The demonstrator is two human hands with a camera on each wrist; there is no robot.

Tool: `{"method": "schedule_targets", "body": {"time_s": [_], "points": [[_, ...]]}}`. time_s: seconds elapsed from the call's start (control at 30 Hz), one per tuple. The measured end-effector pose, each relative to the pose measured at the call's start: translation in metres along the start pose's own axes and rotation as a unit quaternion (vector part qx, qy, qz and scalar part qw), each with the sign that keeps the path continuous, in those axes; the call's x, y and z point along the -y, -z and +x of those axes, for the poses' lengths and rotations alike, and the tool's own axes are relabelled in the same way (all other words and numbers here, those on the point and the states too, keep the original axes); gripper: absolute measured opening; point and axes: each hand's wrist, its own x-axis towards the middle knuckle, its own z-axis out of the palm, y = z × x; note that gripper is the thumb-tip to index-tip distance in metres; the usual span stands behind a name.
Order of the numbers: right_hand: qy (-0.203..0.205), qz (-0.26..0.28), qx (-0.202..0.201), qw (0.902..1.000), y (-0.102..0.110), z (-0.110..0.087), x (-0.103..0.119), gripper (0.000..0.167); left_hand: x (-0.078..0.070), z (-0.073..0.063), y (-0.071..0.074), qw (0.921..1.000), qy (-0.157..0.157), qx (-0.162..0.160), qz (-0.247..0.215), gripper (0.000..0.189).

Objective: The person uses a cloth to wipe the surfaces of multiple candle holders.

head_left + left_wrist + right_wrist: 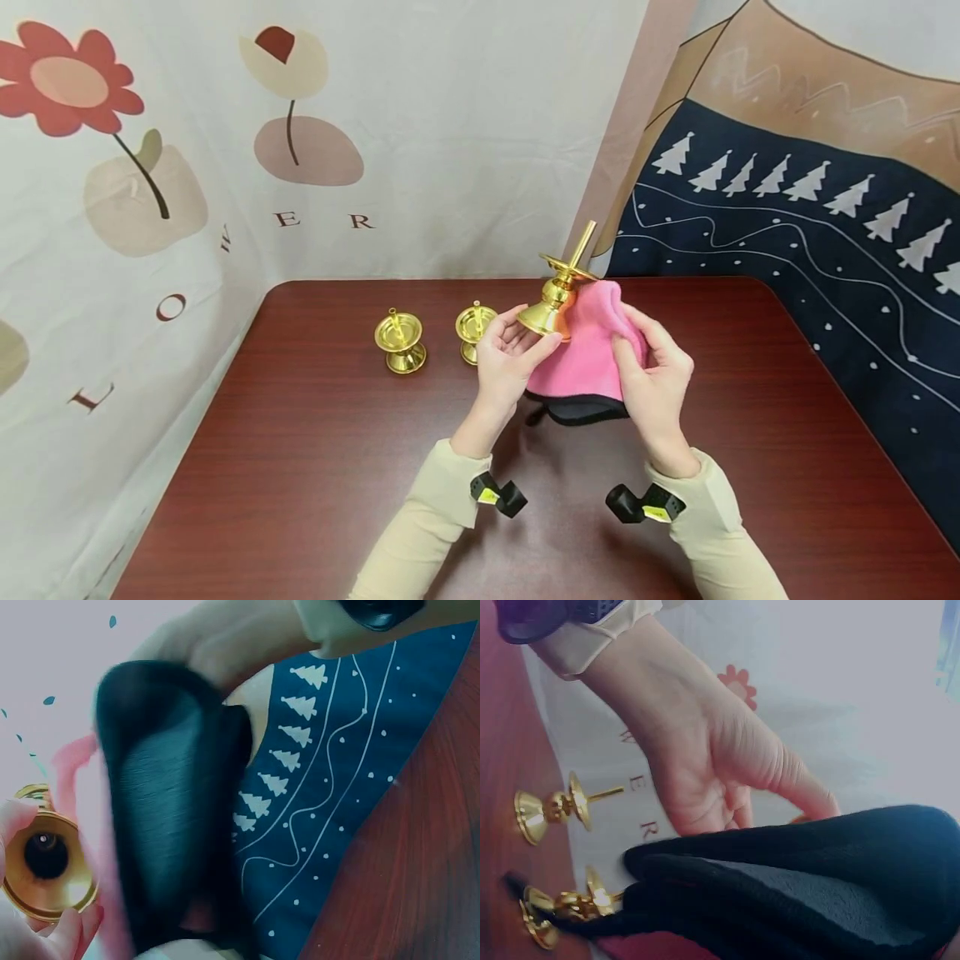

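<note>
My left hand grips a shiny gold candlestick by its flared base, thumb and fingers at the rim. The candlestick is raised above the table, tilted with its long pin up and to the right. In the left wrist view, its hollow underside faces the camera. My right hand pinches a pink cloth pouch between thumb and fingers. The pouch lies up against the candlestick's right side. Its wide black-edged opening points down toward me, with a dark lining inside. The pouch hides part of the right fingers.
Two similar gold candlesticks stand upright on the dark red-brown table: one at the left, the other close behind my left hand. A printed cloth backdrop hangs along the table's far edge, with a dark blue tree-patterned one at the right.
</note>
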Motion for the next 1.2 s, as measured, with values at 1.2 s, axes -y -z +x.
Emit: {"method": "schedule_targets", "body": {"time_s": [1.2], "points": [[0.161, -0.078, 0.056, 0.9823, -0.022, 0.004, 0.013, 0.032, 0.007, -0.005, 0.0, 0.9532, -0.223, -0.033, 0.201, 0.061]]}}
